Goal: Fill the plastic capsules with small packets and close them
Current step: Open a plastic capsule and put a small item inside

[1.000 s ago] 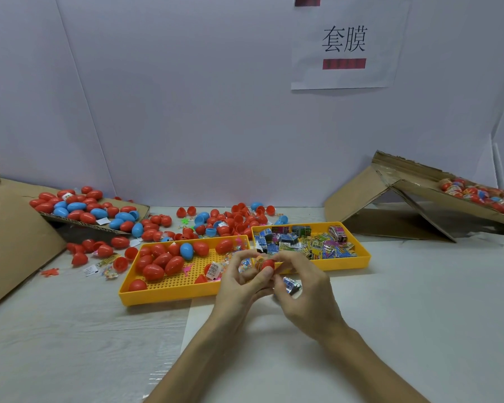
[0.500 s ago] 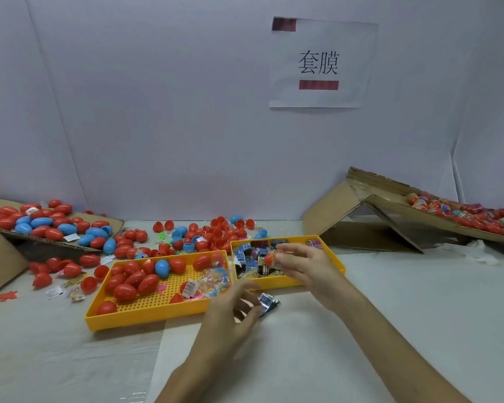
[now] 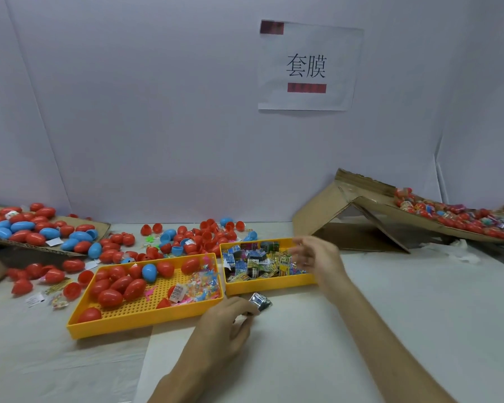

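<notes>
A small silver and black packet [image 3: 261, 301] lies on the white table just in front of the right yellow tray [image 3: 269, 287]. My left hand [image 3: 227, 321] reaches it, with thumb and fingertips curled at its near left corner. That tray holds several printed packets [image 3: 256, 263]. Blurred by motion, my right hand [image 3: 314, 258] hovers over the tray's right end with fingers spread and nothing visible in it. The left yellow tray [image 3: 134, 322] holds several red capsules [image 3: 120, 286], one blue capsule [image 3: 149, 271] and some clear packets [image 3: 200, 286].
Loose red and blue capsules [image 3: 192, 237] lie behind the trays and on a cardboard flap [image 3: 56, 248] at left. A tilted cardboard box [image 3: 370, 210] at right carries several filled, wrapped capsules [image 3: 460, 216]. A paper sign [image 3: 307, 65] hangs on the back wall.
My right hand, which held a red capsule, has swung right past the tray end and now shows none. My left hand has moved forward onto the silver packet. The view has shifted slightly.
</notes>
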The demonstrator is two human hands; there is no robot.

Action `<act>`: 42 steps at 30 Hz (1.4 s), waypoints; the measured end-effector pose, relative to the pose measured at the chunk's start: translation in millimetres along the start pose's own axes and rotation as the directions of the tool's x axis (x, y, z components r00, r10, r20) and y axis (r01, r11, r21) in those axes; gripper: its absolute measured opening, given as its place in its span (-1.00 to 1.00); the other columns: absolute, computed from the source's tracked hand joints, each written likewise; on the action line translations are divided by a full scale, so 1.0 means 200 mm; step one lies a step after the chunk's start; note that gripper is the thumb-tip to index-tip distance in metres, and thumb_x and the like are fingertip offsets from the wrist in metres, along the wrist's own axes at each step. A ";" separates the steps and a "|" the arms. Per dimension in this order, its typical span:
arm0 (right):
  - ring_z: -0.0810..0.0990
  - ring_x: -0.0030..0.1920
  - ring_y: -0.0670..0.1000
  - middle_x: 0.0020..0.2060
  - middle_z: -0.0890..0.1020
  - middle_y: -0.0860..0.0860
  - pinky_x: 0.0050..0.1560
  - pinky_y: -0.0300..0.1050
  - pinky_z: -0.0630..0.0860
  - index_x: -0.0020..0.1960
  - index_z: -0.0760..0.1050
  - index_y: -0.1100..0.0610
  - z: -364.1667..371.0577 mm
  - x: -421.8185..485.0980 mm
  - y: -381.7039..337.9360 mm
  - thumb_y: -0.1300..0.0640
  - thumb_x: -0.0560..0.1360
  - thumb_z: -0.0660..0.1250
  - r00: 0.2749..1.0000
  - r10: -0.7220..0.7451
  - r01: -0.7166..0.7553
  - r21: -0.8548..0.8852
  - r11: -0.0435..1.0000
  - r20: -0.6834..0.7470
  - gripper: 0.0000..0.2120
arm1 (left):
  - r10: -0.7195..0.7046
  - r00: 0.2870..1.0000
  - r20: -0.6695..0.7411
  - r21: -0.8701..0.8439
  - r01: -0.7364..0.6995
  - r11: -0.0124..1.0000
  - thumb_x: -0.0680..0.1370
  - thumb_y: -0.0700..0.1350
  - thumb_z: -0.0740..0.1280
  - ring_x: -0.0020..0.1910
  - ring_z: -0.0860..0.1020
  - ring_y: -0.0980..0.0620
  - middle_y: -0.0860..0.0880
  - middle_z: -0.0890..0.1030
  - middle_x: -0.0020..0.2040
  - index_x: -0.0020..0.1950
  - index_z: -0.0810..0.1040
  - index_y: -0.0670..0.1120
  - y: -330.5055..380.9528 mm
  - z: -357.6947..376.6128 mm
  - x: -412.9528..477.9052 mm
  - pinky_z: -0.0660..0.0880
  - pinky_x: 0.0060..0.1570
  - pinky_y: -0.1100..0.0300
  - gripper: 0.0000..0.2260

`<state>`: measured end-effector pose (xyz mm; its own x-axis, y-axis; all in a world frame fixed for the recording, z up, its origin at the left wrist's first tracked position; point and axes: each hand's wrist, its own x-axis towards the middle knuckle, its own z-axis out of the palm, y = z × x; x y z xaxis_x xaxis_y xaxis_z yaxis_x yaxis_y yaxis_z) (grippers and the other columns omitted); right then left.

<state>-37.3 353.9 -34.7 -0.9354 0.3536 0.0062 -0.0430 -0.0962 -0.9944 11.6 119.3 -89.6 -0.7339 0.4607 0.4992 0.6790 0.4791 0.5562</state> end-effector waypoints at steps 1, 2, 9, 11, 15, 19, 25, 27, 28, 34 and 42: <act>0.58 -0.41 -0.03 -0.36 0.68 0.05 -0.36 -0.24 0.51 0.08 0.61 0.29 0.03 -0.03 0.06 0.26 0.65 0.14 0.999 -0.045 0.044 -0.051 0.998 -0.012 -0.73 | -0.004 1.000 0.008 0.011 0.004 1.000 0.57 -0.25 0.37 0.04 0.54 0.24 0.14 0.63 0.06 0.08 0.66 -0.04 0.00 0.00 0.00 0.48 0.00 0.35 -0.84; 0.55 -0.42 -0.02 -0.39 0.66 0.05 -0.38 -0.25 0.48 0.02 0.63 0.27 0.05 -0.06 0.10 0.29 0.64 0.14 0.993 -0.114 0.112 -0.097 0.989 -0.021 -0.73 | -0.012 1.000 0.014 0.017 0.012 1.000 0.57 -0.25 0.37 0.07 0.54 0.22 0.13 0.63 0.07 0.08 0.66 -0.04 0.00 0.00 0.00 0.49 0.02 0.31 -0.83; 0.54 -0.29 -0.20 -0.27 0.66 -0.16 -0.31 -0.38 0.40 -0.09 0.66 -0.02 0.10 -0.19 0.21 0.33 0.51 0.35 0.866 -0.454 0.497 -0.440 0.748 0.207 -0.74 | -0.087 0.996 0.027 0.060 0.085 0.995 0.58 -0.24 0.32 0.15 0.53 0.15 0.15 0.59 0.17 0.16 0.62 0.01 0.00 0.01 -0.01 0.50 0.10 0.21 -0.77; 0.54 -0.25 -0.19 -0.17 0.65 -0.16 -0.26 -0.40 0.40 -0.05 0.69 0.05 0.11 -0.22 0.24 0.37 0.44 0.39 0.849 -0.388 0.525 -0.481 0.702 0.360 -0.74 | -0.087 0.995 0.049 0.102 0.082 0.991 0.57 -0.22 0.31 0.18 0.50 0.14 0.14 0.58 0.20 0.23 0.58 0.03 0.00 0.02 -0.01 0.45 0.15 0.25 -0.73; 0.54 -0.11 -0.10 -0.06 0.57 -0.09 -0.15 -0.36 0.43 0.00 0.69 0.04 0.15 -0.24 0.29 0.29 0.38 0.42 0.788 -0.260 0.581 -0.537 0.612 0.557 -0.75 | -0.113 0.991 0.066 0.128 0.104 0.986 0.57 -0.22 0.28 0.17 0.49 0.12 0.12 0.57 0.19 0.25 0.54 0.02 -0.01 0.03 -0.01 0.37 0.09 0.37 -0.71; 0.55 -0.14 -0.08 -0.09 0.59 -0.13 -0.19 -0.35 0.41 -0.09 0.71 0.03 0.14 -0.23 0.30 0.23 0.39 0.51 0.797 -0.298 0.579 -0.526 0.623 0.525 -0.85 | -0.152 0.987 0.055 0.102 0.146 0.984 0.59 -0.16 0.28 0.15 0.51 0.09 0.11 0.57 0.17 0.35 0.41 0.11 -0.01 0.04 0.00 0.45 0.07 0.26 -0.64; 0.57 -0.20 -0.10 -0.13 0.63 -0.11 -0.24 -0.34 0.45 -0.10 0.71 -0.05 0.14 -0.24 0.27 0.24 0.33 0.52 0.798 -0.228 0.542 -0.498 0.677 0.558 -0.77 | -0.246 0.968 0.043 0.164 0.236 0.958 0.62 -0.04 0.32 0.27 0.47 0.01 0.01 0.54 0.27 0.52 0.22 0.10 -0.02 0.05 0.04 0.43 0.22 0.12 -0.50; 0.57 -0.19 -0.10 -0.14 0.63 -0.11 -0.24 -0.33 0.47 -0.12 0.71 -0.05 0.14 -0.23 0.27 0.26 0.34 0.51 0.803 -0.213 0.531 -0.504 0.682 0.557 -0.76 | -0.238 0.970 0.038 0.188 0.227 0.956 0.62 -0.03 0.31 0.23 0.48 0.01 0.01 0.55 0.24 0.51 0.23 0.11 -0.02 0.05 0.03 0.44 0.18 0.12 -0.51; 0.58 -0.19 -0.11 -0.14 0.64 -0.12 -0.24 -0.34 0.47 -0.13 0.71 -0.03 0.14 -0.23 0.26 0.26 0.34 0.51 0.803 -0.214 0.531 -0.503 0.682 0.556 -0.78 | -0.233 0.972 0.034 0.198 0.222 0.955 0.61 -0.03 0.31 0.20 0.49 0.01 0.02 0.55 0.20 0.51 0.23 0.12 -0.02 0.05 0.03 0.44 0.15 0.13 -0.51; 0.61 -0.17 -0.11 -0.15 0.64 -0.09 -0.23 -0.31 0.51 -0.23 0.72 0.04 0.13 -0.23 0.25 0.26 0.36 0.55 0.812 -0.208 0.519 -0.512 0.684 0.545 -0.87 | -0.197 0.980 0.007 0.172 0.193 0.966 0.58 -0.05 0.35 0.07 0.49 0.08 0.08 0.59 0.07 0.46 0.28 0.11 -0.03 0.04 0.03 0.43 0.01 0.24 -0.52; 0.63 -0.18 -0.13 -0.13 0.64 -0.08 -0.18 -0.31 0.54 -0.30 0.62 -0.13 0.10 -0.23 0.19 0.23 0.40 0.52 0.812 -0.101 0.477 -0.554 0.683 0.575 -0.73 | -0.221 0.975 -0.014 0.173 0.220 0.960 0.56 -0.03 0.39 0.09 0.51 0.16 0.16 0.62 0.11 0.46 0.29 0.17 -0.03 0.04 0.01 0.40 0.03 0.34 -0.49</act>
<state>-3.2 316.1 -71.4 -0.9570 -0.2379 0.1658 -0.2808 0.6178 -0.7345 5.3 123.2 -97.2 -0.8661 0.3327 0.3731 0.4931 0.6909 0.5286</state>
